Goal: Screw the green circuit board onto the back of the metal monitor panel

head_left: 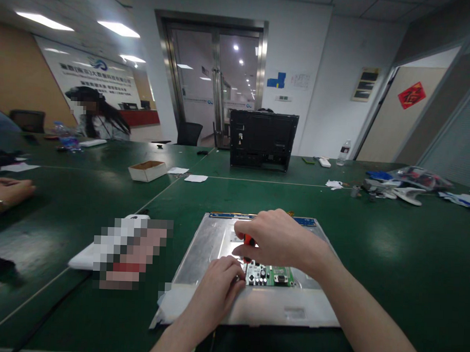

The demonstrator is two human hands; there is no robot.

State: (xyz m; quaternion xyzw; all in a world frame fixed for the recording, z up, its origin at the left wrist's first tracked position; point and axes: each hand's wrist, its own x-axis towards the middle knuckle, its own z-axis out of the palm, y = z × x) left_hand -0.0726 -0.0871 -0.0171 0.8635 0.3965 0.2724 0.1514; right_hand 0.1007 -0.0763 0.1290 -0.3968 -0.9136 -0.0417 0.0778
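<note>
A flat metal display panel [261, 311] lies on the green table in front of me, with a green circuit board [268, 274] on its middle. My right hand [273, 239] is closed around the orange-and-black handle of a screwdriver [248, 241], held upright over the board's upper left part. The screwdriver's tip is hidden behind my left fingers. My left hand [221, 283] rests on the panel at the board's left edge, its fingertips pinched together; what lies between them is hidden. A blue strip board [233, 216] runs along the panel's far edge.
Left of the panel lies a white object [113, 243], partly blurred out. Farther back are a small open box [147, 171], a black monitor housing [263, 141], a bottle [344, 152] and bagged items [420, 178]. Another person's hands [11, 191] rest at the left.
</note>
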